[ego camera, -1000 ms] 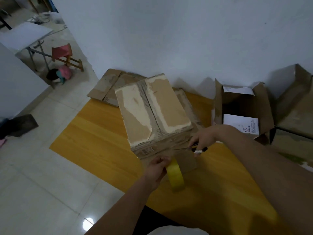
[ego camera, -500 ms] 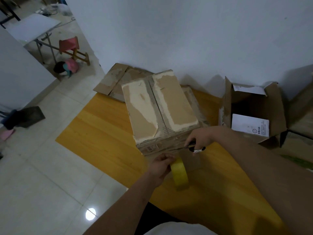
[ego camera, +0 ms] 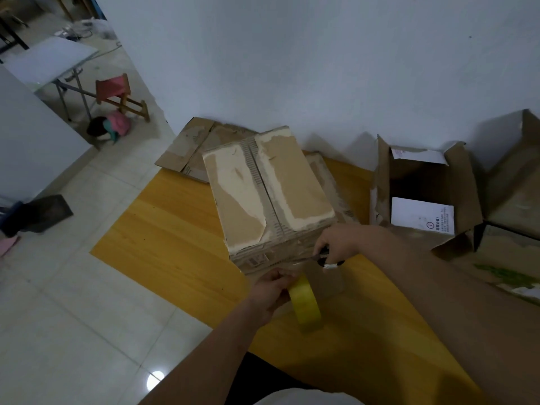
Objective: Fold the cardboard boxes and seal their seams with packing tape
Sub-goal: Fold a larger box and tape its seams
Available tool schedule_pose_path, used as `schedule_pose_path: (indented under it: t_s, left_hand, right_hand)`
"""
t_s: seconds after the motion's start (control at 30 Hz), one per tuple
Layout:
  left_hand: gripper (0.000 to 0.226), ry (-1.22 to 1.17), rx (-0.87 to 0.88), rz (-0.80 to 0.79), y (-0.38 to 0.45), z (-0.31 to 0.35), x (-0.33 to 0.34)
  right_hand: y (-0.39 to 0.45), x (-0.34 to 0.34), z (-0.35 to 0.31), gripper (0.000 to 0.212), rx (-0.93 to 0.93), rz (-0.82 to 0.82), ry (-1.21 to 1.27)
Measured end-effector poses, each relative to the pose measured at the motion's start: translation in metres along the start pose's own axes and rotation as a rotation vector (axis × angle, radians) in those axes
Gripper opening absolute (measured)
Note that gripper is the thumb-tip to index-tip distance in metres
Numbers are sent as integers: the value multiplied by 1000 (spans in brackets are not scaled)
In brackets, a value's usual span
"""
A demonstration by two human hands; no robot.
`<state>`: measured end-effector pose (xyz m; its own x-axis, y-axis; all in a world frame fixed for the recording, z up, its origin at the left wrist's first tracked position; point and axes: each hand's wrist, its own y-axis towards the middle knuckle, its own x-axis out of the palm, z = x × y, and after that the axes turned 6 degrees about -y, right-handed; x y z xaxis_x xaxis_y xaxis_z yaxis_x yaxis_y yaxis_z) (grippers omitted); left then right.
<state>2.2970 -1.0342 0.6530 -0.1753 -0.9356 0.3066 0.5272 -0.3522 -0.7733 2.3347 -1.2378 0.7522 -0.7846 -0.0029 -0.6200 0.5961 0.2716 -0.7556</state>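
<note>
The box (ego camera: pixel 268 197) sits closed on the yellow mat (ego camera: pixel 175 247) by the wall, as it did 1 second ago. The left hand (ego camera: pixel 273 290) still grips the tape roll (ego camera: pixel 305 302) below the near edge. The right hand (ego camera: pixel 336 244), fingers clamped on a cutter (ego camera: pixel 328 260), has edged toward the stretched tape; I'd judge the cut is imminent.

Beyond your hands, the cardboard box (ego camera: pixel 268 197) looks matt, its paper skin torn rough. Under them, the wood mat (ego camera: pixel 175 238) is smooth; the tape (ego camera: pixel 305 305) by your left hand is glossy.
</note>
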Motion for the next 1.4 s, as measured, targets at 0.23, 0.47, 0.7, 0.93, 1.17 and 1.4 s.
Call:
schedule_pose_path:
  t_s: [0.23, 0.47, 0.7, 0.93, 1.17, 1.4]
  left_hand:
    - [5, -15, -242, 4, -3, -20, -2]
    - [15, 139, -283, 44, 2, -39, -15]
    - [18, 627, -101, 68, 2, -48, -22]
    - [26, 1004, 35, 27, 2, -70, -25]
    - [34, 1788, 56, -99, 7, -48, -18]
    - [25, 1817, 101, -3, 7, -33, -18]
  right_hand:
    - [-3, 13, -8, 38, -7, 22, -49]
    - [-13, 43, -4, 32, 61, -16, -11]
    - [-12, 87, -2, 34, 113, 19, 200]
    - [-18, 124, 9, 27, 179, 81, 292]
    - [-30, 185, 35, 51, 511, 145, 248]
    - [-25, 208, 34, 41, 710, 158, 287]
